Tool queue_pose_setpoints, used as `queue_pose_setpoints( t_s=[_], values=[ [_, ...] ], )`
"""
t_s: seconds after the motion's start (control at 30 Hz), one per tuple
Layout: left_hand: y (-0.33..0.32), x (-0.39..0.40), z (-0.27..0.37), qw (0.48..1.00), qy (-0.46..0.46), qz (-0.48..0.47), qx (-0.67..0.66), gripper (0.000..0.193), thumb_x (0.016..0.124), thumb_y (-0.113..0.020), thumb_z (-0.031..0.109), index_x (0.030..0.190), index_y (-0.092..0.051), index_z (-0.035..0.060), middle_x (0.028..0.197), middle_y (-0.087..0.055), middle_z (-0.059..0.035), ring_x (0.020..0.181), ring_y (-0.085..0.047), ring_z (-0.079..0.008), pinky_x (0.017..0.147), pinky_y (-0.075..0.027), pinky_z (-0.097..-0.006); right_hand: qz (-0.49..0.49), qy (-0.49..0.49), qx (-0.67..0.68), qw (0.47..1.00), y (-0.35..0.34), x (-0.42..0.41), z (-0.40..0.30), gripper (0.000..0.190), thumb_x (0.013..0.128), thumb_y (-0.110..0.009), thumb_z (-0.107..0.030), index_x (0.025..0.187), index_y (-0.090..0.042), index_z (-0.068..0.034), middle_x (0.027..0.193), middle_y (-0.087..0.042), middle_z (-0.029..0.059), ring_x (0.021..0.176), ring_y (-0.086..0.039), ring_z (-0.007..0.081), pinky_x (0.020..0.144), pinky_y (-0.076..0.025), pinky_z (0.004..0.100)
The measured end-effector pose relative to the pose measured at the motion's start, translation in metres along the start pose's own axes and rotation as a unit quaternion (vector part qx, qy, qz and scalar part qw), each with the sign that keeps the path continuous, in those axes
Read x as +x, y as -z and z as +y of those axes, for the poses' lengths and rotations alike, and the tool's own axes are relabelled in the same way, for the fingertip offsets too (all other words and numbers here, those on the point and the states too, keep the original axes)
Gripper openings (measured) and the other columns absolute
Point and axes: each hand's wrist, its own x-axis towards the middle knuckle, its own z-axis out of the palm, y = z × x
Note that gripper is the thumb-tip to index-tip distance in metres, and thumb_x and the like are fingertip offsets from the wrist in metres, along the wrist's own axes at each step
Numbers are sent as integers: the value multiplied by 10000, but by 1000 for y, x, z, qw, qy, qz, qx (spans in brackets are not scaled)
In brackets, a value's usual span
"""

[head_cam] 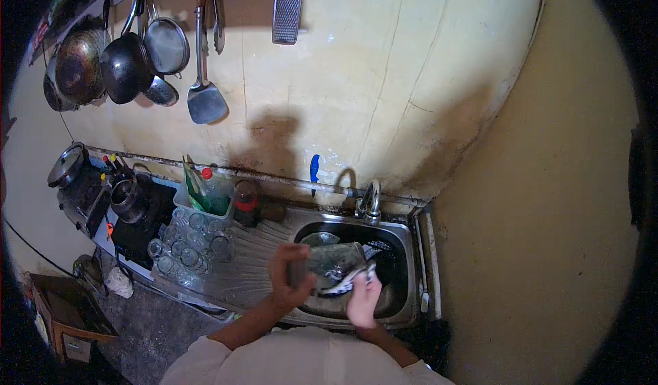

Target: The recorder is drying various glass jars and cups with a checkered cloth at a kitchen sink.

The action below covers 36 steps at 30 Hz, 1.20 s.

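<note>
Over the stainless steel sink [415, 261], my left hand [290, 277] grips one end of a clear glass jar [336, 257], which lies on its side in the air. My right hand [365, 300] holds a thin black-and-white patterned piece [352, 280] against the jar's lower side near its other end. Blur hides whether that piece is cloth or a wrapper. Behind the jar, a clear glass dish [320, 238] shows in the basin. Beside it is a dark perforated item [379, 246], partly hidden.
A chrome faucet [374, 205] rises behind the sink. Several upturned glasses [190, 254] crowd the ribbed drainboard [252, 261], beside a plastic bin [205, 213] with bottles. A blue-handled knife [314, 169] hangs at the wall pipe. A dark pot [127, 200] stands farther left.
</note>
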Motion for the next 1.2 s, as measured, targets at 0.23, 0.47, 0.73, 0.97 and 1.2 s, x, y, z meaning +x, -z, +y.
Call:
queue_pose_setpoints(
  t_s=[0.23,0.47,0.73,0.97,1.2],
  values=[
    [-12,7,6,932,267,49,-242,240,788,-621,186,969,-540,51,1002,-566,-83,872,-560,-241,797,-427,-352,-46,293,-160,941,13,12,-2,172,701,-597,-127,731,-551,36,668,-543,133,664,-531,313,983,-312,540],
    [-13,-1,4,978,184,34,-95,178,820,-614,146,957,-541,57,966,-576,-68,871,-551,-197,807,-424,-334,-37,93,-54,993,10,-1,7,181,765,-592,-149,764,-576,32,687,-564,122,658,-553,269,985,-308,534],
    [-20,6,8,827,413,104,-367,424,781,-664,186,1121,-450,50,1046,-524,-84,966,-519,-209,881,-391,-326,-29,299,-132,945,15,12,-8,248,723,-620,-204,690,-536,27,675,-556,123,649,-541,283,1011,-261,540],
    [-10,7,4,984,92,-44,-144,520,736,-704,273,1128,-445,49,1110,-523,-113,1038,-504,-233,891,-398,-359,42,-172,262,949,12,7,0,167,913,-509,-172,842,-549,-26,762,-559,-34,716,-484,39,621,-389,219],
    [-13,18,16,715,499,61,-486,324,841,-590,243,1071,-498,35,1051,-566,-157,957,-557,-250,854,-421,-367,-38,185,-68,980,23,8,11,183,788,-589,-158,801,-563,23,724,-566,108,721,-553,237,999,-288,500]
  ],
)
